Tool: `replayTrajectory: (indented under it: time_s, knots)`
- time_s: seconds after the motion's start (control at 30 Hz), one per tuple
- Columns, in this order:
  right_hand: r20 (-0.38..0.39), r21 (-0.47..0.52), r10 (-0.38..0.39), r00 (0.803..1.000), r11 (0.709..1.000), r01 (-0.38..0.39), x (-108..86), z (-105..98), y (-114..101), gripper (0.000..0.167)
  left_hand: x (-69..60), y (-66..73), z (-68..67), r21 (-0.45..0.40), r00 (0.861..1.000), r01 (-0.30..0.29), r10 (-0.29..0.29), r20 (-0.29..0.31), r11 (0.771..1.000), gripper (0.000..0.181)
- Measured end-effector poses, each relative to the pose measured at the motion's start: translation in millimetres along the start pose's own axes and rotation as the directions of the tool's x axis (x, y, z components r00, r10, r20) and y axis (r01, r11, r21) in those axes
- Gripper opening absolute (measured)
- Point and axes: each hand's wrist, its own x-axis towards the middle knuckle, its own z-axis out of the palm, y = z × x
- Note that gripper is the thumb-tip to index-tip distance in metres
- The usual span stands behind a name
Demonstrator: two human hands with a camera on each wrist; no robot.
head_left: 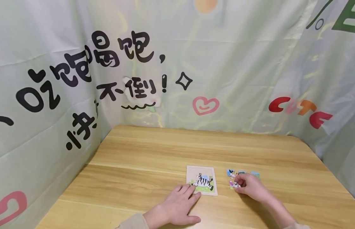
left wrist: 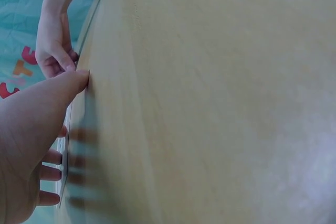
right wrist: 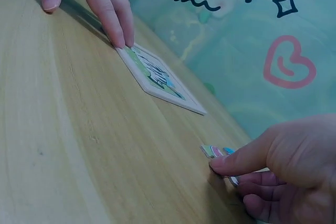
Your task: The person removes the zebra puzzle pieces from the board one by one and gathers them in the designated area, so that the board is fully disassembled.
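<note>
1. Nearest, my left hand (head_left: 179, 205) lies spread with fingers straight, holding nothing, fingertips touching the near left corner of a flat, pale beige rectangular puzzle board (head_left: 192, 171) showing a zebra
2. Right of the board, my right hand (head_left: 251, 187) has thumb and fingers curled nearly together, pinching a small flat pink, green and white puzzle piece (head_left: 232, 184)
3. Other small colourful printed pieces (head_left: 230, 172) lie just on its far side, on the light wood-grain table (head_left: 154, 146)
</note>
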Motion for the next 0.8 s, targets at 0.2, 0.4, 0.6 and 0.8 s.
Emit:
replayTrajectory:
  time_s: [0.2,0.4,0.6,0.8]
  knots:
    - [-0.012,-0.004,0.079,0.997,0.997,-0.079,-3.9,-2.3,-5.0,0.026,-0.6,3.5,4.6,-0.004,1.0,-0.011,0.011,-0.009,1.0,0.077]
    - [-0.032,0.011,0.118,0.993,0.993,-0.118,5.1,-4.7,-24.9,0.033,-2.3,4.8,5.9,-0.01,1.0,-0.006,0.006,-0.013,1.0,0.076]
    - [-0.001,0.099,0.097,0.995,0.99,-0.096,27.4,1.7,-48.3,0.031,-1.0,2.6,4.5,-0.008,1.0,0.0,0.0,-0.017,1.0,0.076]
    - [0.029,0.217,0.036,0.999,0.975,-0.042,49.1,25.8,-60.7,0.027,1.3,-0.1,5.3,0.013,0.999,-0.011,0.012,-0.048,1.0,0.076]
